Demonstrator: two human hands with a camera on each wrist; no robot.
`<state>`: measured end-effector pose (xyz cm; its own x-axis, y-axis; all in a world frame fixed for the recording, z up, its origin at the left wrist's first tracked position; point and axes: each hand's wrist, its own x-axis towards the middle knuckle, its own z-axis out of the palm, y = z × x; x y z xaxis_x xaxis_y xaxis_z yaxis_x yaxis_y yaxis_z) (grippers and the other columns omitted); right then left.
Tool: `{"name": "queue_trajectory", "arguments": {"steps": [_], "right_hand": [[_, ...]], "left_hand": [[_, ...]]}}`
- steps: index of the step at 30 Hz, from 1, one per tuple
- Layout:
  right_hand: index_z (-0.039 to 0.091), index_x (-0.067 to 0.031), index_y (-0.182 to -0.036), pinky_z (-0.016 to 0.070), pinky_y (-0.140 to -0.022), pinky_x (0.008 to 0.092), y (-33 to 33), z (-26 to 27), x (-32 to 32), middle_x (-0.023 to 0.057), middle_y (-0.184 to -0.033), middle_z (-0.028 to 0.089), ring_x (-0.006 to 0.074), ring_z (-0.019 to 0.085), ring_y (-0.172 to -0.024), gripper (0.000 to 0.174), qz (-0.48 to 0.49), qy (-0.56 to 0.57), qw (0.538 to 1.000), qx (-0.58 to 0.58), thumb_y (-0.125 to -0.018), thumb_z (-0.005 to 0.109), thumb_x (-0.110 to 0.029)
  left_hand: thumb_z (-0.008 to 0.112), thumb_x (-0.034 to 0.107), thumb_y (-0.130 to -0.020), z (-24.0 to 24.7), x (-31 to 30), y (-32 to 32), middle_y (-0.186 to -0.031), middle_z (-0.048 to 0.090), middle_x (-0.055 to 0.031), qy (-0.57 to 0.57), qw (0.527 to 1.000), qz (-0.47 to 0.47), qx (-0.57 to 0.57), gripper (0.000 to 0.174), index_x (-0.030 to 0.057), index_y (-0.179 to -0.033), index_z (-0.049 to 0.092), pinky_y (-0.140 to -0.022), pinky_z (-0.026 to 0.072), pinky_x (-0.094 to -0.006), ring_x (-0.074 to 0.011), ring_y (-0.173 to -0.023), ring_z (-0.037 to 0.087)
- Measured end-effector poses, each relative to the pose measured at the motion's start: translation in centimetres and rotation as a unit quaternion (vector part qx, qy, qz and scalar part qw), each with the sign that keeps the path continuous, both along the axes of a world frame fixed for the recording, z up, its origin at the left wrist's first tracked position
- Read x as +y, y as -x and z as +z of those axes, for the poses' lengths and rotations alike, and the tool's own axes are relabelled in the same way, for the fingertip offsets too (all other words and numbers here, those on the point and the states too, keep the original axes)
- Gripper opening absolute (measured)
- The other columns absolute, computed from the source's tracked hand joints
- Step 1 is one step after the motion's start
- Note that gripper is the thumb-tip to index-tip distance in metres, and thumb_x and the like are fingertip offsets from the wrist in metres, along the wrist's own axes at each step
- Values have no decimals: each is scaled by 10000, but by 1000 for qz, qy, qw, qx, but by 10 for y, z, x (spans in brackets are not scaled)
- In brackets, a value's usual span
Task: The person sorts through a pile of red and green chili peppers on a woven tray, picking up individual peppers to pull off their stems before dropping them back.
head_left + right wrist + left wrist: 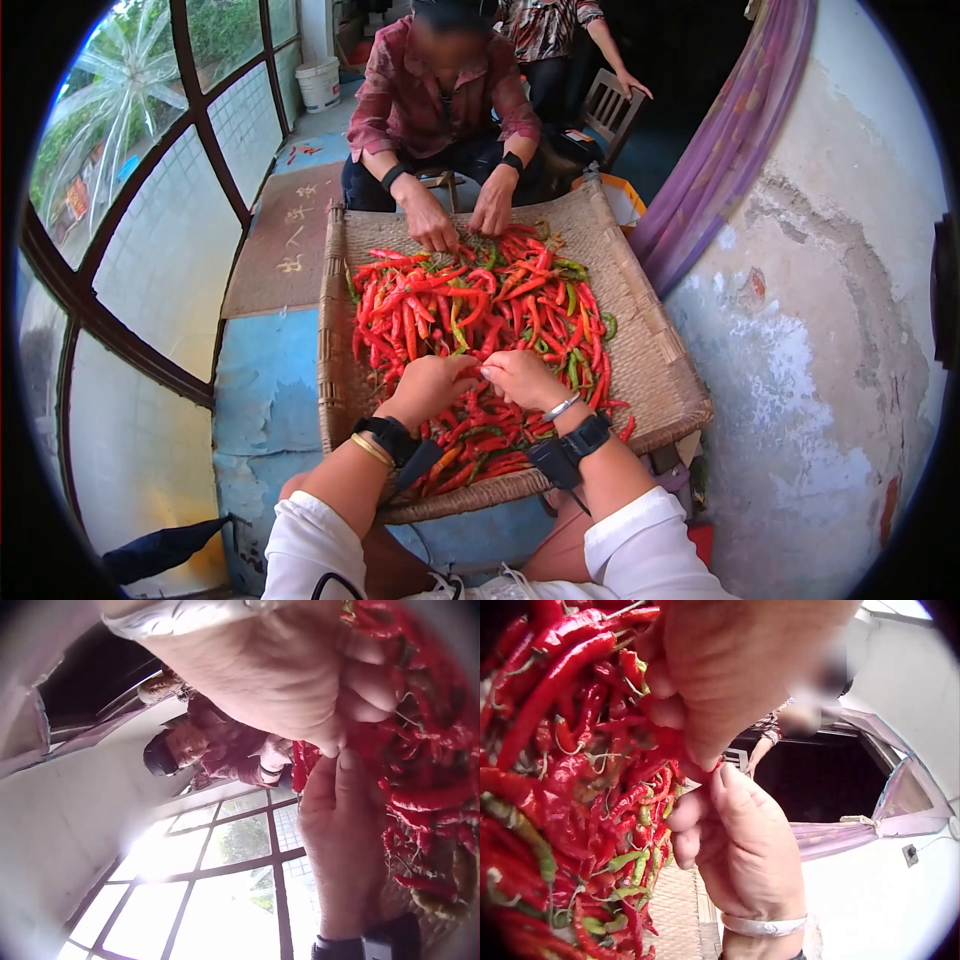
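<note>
A heap of red chili peppers (430, 300), with a few green ones mixed in, lies on a woven tray (650, 370). My left hand (430, 388) and right hand (525, 378) meet over the near half of the heap, thumb tips together. In the left wrist view, the curled fingers of my left hand (742, 667) hold a red chili pepper (667, 741), mostly hidden by the hands. My right hand (754, 851) pinches at its end, where a small red bit shows between the thumbs. The right wrist view shows both hands joined at the same spot.
Across the tray sits another person (440, 110), both hands at the heap's far edge. A second person stands behind, one hand on a wooden chair (610, 115). Windows (150, 220) line the left; a peeling wall (800, 350) and purple curtain (720, 150) flank the right.
</note>
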<state>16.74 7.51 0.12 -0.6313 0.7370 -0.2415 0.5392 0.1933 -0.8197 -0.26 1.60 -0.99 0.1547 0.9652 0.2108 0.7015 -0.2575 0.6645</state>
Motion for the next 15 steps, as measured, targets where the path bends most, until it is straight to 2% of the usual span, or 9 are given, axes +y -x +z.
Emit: {"name": "queue_trajectory", "arguments": {"steps": [1,2,3,4,6,8,11,15], "right_hand": [[577,-15,-805,438,-459,251,-1,1,0,35,-575,555,116,531,-465,211,0,1,1000,0,-849,475,-195],[589,-19,-790,439,-478,295,-3,4,0,71,-571,556,166,543,-476,226,3,-19,1000,-8,-833,491,-218],[601,-24,-775,441,-498,339,-5,8,-1,107,-567,558,216,556,-487,241,6,-39,999,-17,-817,508,-242],[614,-27,-766,433,-469,311,-9,15,-2,77,-553,552,170,540,-460,246,21,-66,997,-26,-819,496,-236],[615,-28,-783,434,-467,302,-17,24,5,71,-555,553,162,538,-460,240,6,-33,999,-30,-818,490,-230],[600,-29,-769,422,-439,271,-28,25,13,41,-542,546,122,514,-447,235,-27,22,999,-27,-820,471,-218],[573,-24,-720,398,-410,253,-43,34,22,24,-524,530,107,487,-425,246,-34,65,997,-31,-826,473,-223],[537,-24,-639,374,-390,241,-49,37,33,7,-480,497,93,456,-392,279,-62,44,995,-62,-830,471,-215]], "left_hand": [[601,305,-740,3,-2,0,-687,605,-121,11,997,1,83,272,106,-925,610,-582,466,-399,-297,-662,593],[603,312,-731,4,-3,0,-691,609,-111,22,986,3,164,266,111,-905,611,-585,469,-393,-284,-673,598],[603,312,-731,4,-4,0,-691,609,-111,24,986,4,164,266,111,-905,611,-585,469,-393,-284,-673,598],[611,322,-723,4,-3,0,-690,608,-112,34,983,11,178,272,116,-900,622,-578,466,-394,-290,-660,594],[620,333,-714,-1,-3,3,-690,607,-113,44,980,17,192,279,120,-894,633,-571,463,-395,-295,-647,589],[621,340,-706,-11,-1,6,-687,605,-101,56,990,-5,126,248,139,-849,646,-575,461,-395,-288,-655,588],[623,315,-704,-14,-2,9,-662,601,-90,78,979,-14,189,220,109,-782,637,-587,468,-397,-277,-681,595],[622,306,-704,-11,-2,7,-669,600,-91,98,979,-8,180,209,105,-761,638,-595,468,-396,-274,-699,594]]}}
